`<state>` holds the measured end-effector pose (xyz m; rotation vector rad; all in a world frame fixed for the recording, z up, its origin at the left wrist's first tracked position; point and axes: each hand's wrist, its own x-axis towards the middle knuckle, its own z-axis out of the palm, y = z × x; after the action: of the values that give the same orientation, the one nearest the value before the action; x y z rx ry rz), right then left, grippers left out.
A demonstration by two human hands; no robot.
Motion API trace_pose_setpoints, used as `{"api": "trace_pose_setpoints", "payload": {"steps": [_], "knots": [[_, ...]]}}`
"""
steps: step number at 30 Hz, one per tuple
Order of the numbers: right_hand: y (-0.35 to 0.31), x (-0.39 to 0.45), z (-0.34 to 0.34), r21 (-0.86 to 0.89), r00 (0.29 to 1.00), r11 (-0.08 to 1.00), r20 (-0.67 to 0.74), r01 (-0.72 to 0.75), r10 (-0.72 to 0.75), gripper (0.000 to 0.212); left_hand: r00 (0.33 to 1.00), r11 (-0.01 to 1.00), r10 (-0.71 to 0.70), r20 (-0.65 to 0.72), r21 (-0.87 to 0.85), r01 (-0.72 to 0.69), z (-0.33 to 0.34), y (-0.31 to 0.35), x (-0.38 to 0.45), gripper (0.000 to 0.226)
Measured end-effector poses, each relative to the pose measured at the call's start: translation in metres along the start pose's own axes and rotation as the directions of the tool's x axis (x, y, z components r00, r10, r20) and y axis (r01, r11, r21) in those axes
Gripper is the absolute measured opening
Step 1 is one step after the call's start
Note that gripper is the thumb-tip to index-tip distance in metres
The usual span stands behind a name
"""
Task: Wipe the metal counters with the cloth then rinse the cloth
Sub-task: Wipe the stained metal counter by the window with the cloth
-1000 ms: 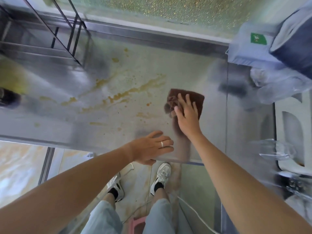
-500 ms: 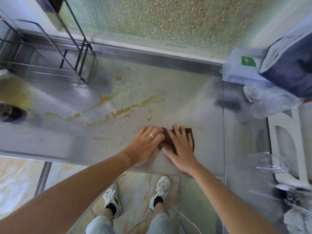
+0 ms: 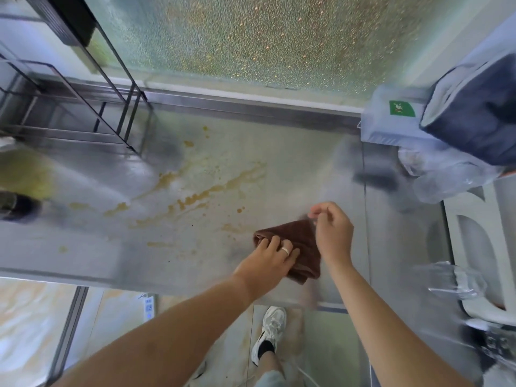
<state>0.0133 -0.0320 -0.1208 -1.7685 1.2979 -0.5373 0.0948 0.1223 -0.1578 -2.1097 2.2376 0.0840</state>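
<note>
On the stained steel counter (image 3: 195, 261), folded brown terry cloth (image 3: 304, 247).

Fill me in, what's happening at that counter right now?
A person is working a brown cloth on the metal counter. The left hand grips the cloth's near-left part, while the right hand pinches its far corner, apparently refolding it. Yellowish-brown smears streak the counter to the left of the cloth, so the wiping isn't finished and the rinse hasn't begun.
</note>
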Motion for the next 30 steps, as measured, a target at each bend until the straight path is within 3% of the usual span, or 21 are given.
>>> {"api": "trace_pose_setpoints", "payload": {"steps": [3,6,9,10,12,14,16,18,22,27,30], "knots": [[-0.007,-0.001,0.015,-0.013,0.997,0.998,0.038,0.062,-0.061,0.029,0.998,0.998,-0.056,0.037,-0.012,0.056,0.008,-0.006,0.002,0.052],[-0.01,-0.001,0.017,-0.041,0.978,0.981,0.097,0.189,-0.184,0.027,0.969,0.974,-0.221,0.112,-0.027,0.226,0.004,0.003,0.006,0.062],[-0.011,0.004,0.015,-0.08,0.898,0.952,0.364,0.296,-0.249,0.03,0.896,0.884,-0.422,0.142,-0.157,0.441,-0.021,0.015,0.012,0.076],[-0.009,0.004,0.015,-0.111,0.845,0.933,0.471,0.342,-0.254,0.031,0.92,0.903,-0.38,0.096,-0.176,0.391,-0.03,0.018,0.009,0.074],[0.005,0.003,0.012,-0.169,0.732,0.86,0.618,0.481,-0.287,0.035,0.998,0.987,-0.063,-0.008,-0.152,0.061,-0.034,0.021,-0.011,0.057],[0.023,-0.001,0.005,-0.227,0.606,0.733,0.736,0.641,-0.302,0.051,0.965,0.961,0.261,-0.04,-0.089,-0.263,-0.027,0.013,-0.041,0.035],[0.038,-0.005,0.001,-0.267,0.523,0.604,0.8,0.75,-0.295,0.062,0.906,0.904,0.422,-0.033,-0.064,-0.423,-0.019,-0.001,-0.063,0.024],[0.044,-0.002,0.007,-0.273,0.539,0.576,0.762,0.77,-0.36,0.062,0.87,0.868,0.491,-0.028,-0.059,-0.492,-0.012,-0.015,-0.073,0.024],[0.032,0.029,0.042,-0.236,0.7,0.738,0.582,0.632,-0.413,0.051,0.879,0.877,0.477,0.0,-0.059,-0.476,-0.001,-0.036,-0.076,0.037],[-0.024,0.099,0.111,-0.411,0.876,0.814,0.424,0.412,-0.229,0.055,0.903,0.888,0.43,-0.005,-0.176,-0.424,0.011,-0.046,-0.08,0.044],[-0.051,0.128,0.141,-0.513,0.896,0.777,0.421,0.365,-0.143,0.074,0.901,0.882,0.433,0.026,-0.216,-0.418,0.02,-0.048,-0.086,0.052]]}}
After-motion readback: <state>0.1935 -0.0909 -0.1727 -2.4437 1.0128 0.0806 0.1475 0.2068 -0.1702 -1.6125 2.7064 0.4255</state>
